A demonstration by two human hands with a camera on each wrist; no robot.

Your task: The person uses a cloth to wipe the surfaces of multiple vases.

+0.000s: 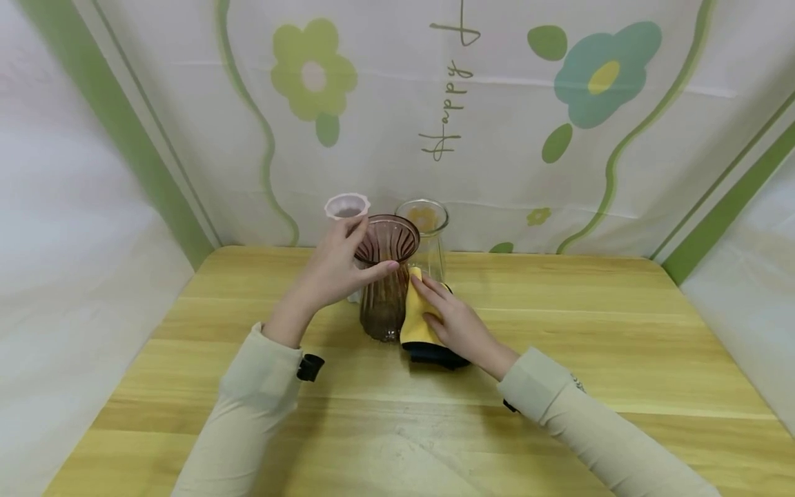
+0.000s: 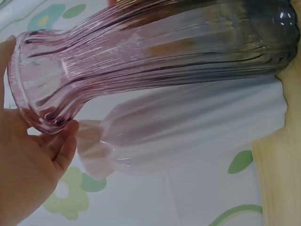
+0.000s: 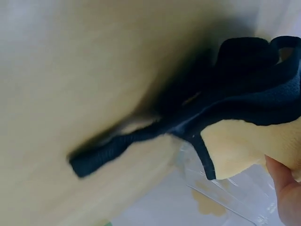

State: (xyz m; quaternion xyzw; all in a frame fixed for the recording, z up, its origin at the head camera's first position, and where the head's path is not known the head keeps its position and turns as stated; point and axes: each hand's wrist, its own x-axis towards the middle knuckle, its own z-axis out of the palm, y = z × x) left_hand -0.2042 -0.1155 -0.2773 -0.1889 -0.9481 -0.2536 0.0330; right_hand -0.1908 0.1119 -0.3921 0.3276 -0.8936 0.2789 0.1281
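A tall ribbed glass vase (image 1: pixel 381 304), pinkish-purple at its flared mouth and darker towards the base, stands on the table. My left hand (image 1: pixel 329 266) grips its rim, with the thumb across the near side and the fingers at the far left. The left wrist view shows the same vase (image 2: pixel 141 61) and fingertips at its rim. My right hand (image 1: pixel 462 331) holds a yellow cloth (image 1: pixel 419 321) with black edging against the vase's right side. Folds of the cloth (image 3: pixel 244 146) hang down in the right wrist view, where most of that hand is out of frame.
Behind the vase, at left, stands a white pleated vase (image 2: pixel 188 127), partly hidden. A clear glass vase (image 1: pixel 439 252) is behind at right, close to the cloth. The wooden table (image 1: pixel 559 310) ends at a flower-printed backdrop (image 1: pixel 385 103).
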